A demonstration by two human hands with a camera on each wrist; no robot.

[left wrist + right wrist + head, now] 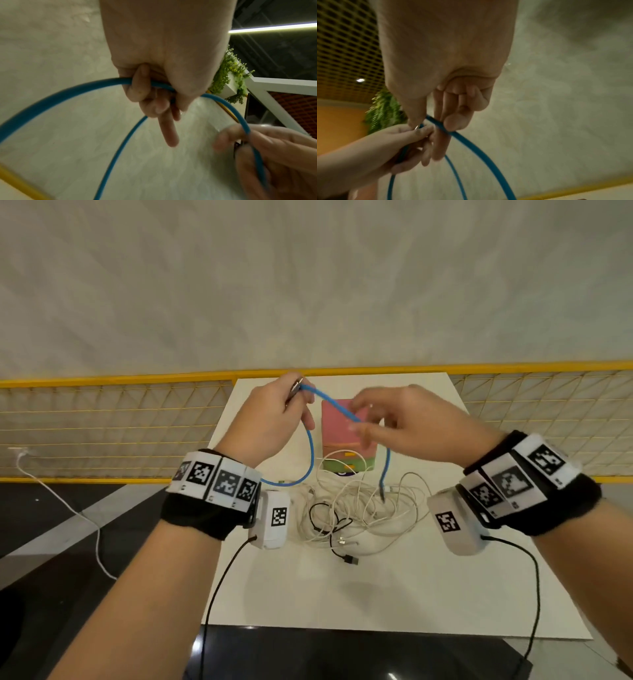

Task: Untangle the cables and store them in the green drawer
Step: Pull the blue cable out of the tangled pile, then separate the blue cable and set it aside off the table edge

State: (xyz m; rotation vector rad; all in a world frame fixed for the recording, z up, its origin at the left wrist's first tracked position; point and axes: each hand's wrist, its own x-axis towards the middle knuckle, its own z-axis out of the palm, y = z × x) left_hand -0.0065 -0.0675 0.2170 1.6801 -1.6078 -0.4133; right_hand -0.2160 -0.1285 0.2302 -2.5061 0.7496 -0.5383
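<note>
A blue cable [310,446] is lifted above the white table [411,594]. My left hand [294,398] grips it near its metal plug, fingers curled round it [149,83]. My right hand [359,422] pinches the same cable a little further along, between thumb and fingertips [440,124]. One loop sags below my left wrist; the other end hangs down by the pile. A tangle of white and black cables [349,508] lies on the table under my hands. Behind it stands a small drawer unit [337,419] with a pink top and the green drawer [334,465] at the bottom, its state partly hidden.
A black USB plug [349,559] lies at the near side of the pile. A yellow mesh fence [102,422] runs behind the table. One white cable [68,508] trails across the dark floor at the left. Black leads run from my wrist cameras.
</note>
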